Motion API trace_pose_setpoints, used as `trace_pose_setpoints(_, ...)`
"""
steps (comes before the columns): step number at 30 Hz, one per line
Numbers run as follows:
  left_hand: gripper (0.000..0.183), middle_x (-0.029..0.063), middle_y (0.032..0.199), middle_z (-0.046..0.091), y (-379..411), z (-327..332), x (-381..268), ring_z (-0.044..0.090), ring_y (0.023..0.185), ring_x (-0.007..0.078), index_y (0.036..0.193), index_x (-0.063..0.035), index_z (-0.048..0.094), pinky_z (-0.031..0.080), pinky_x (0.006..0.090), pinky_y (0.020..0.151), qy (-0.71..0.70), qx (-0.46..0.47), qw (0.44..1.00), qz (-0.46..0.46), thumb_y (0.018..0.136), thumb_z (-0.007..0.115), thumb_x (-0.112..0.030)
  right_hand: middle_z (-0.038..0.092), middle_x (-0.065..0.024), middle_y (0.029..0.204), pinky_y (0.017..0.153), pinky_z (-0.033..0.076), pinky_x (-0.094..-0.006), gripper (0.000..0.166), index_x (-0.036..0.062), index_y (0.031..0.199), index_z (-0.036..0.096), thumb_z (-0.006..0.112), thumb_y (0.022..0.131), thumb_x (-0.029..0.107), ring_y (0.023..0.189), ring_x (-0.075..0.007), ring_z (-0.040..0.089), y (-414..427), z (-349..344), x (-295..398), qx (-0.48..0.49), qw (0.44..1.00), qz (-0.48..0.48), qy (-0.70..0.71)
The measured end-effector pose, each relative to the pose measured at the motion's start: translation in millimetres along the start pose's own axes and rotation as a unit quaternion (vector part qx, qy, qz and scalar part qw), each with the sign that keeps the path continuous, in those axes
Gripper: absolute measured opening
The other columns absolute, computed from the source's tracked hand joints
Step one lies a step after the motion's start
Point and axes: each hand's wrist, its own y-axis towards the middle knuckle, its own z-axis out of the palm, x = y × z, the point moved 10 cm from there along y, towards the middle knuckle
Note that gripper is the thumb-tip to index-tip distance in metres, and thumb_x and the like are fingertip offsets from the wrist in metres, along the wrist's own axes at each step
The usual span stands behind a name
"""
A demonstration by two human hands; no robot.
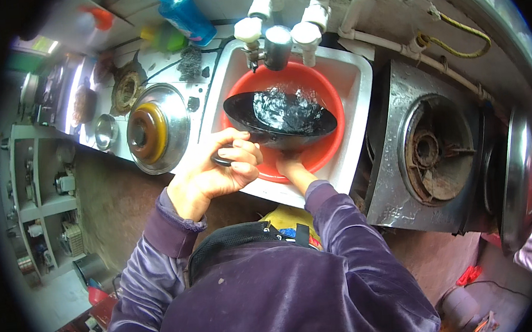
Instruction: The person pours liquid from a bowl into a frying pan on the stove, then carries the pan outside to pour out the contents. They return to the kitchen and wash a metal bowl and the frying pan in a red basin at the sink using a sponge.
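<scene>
My left hand (221,167) is closed around the dark handle of a black wok (287,138), which is tilted over a red plastic basin (335,122). Shiny water lies inside the wok. Below the wok, my right hand (289,164) reaches into the basin near the wok's underside; its fingers are partly hidden, and what they hold cannot be told. The basin sits in a white sink (355,73). Above its far edge are a white-handled tap (248,30) and a second white valve (305,33).
Left of the sink lie a steel lid with an amber knob (178,107), a dark scouring pad (189,63) and a blue bottle (189,18). A metal gas stove (388,155) stands to the right, with a large pan lid (516,182) beyond it. White pipes (378,42) run along the wall.
</scene>
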Motion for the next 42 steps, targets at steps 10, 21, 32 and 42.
trace_pose_setpoints(10, 0.019, -0.0029, 0.065, 0.039, -21.4, -66.2, -11.0, 0.036, 0.044, 0.0024, 0.101, 0.0051, 0.043, 0.032, 0.0215, 0.046, 0.048, -0.052, 0.997, -0.006, 0.089, 0.050, -0.009, 0.058, -0.0203, 0.101, 0.088, 0.040, -0.0458, 0.024, 0.0021, 0.098, 0.058, 0.047, 0.083, 0.018, 0.102, -0.0355, 0.052, -80.4, -37.5, 36.4, -0.042, 0.994, -0.105, -0.002)
trace_pose_setpoints(21, 0.021, 0.0063, 0.079, 0.058, -17.5, -217.2, -55.1, 0.061, 0.064, 0.0161, 0.103, -0.0006, 0.052, 0.055, 0.0283, 0.060, 0.409, -0.116, 0.904, -0.039, 0.085, 0.057, -0.010, 0.064, -0.0129, 0.096, 0.077, 0.050, -0.0306, 0.028, 0.0012, 0.108, 0.060, 0.043, 0.087, 0.003, 0.085, -0.0181, 0.063, -204.1, -205.6, -6.7, -0.128, 0.905, -0.118, 0.389)
trace_pose_setpoints(32, 0.021, 0.0062, 0.055, 0.056, 1.7, -231.7, -78.0, 0.054, 0.041, 0.0120, 0.077, -0.0014, 0.054, 0.046, 0.0271, 0.042, 0.693, -0.339, 0.613, 0.169, 0.076, 0.065, -0.020, 0.057, -0.0090, 0.085, 0.081, 0.043, -0.0401, 0.015, 0.0104, 0.094, 0.055, 0.051, 0.081, 0.017, 0.090, -0.0282, 0.056, 47.4, -120.6, 29.0, -0.264, 0.905, -0.280, -0.184)
trace_pose_setpoints(42, 0.018, 0.0051, 0.056, 0.056, 5.8, -239.6, -70.2, 0.055, 0.043, 0.0120, 0.077, -0.0008, 0.053, 0.046, 0.0262, 0.044, 0.629, -0.288, 0.699, 0.185, 0.073, 0.063, -0.016, 0.050, -0.0095, 0.116, 0.092, 0.041, -0.0408, 0.027, 0.0070, 0.105, 0.061, 0.046, 0.084, 0.015, 0.108, -0.0274, 0.045, -19.5, -79.1, -29.4, -0.004, 0.899, -0.042, -0.435)
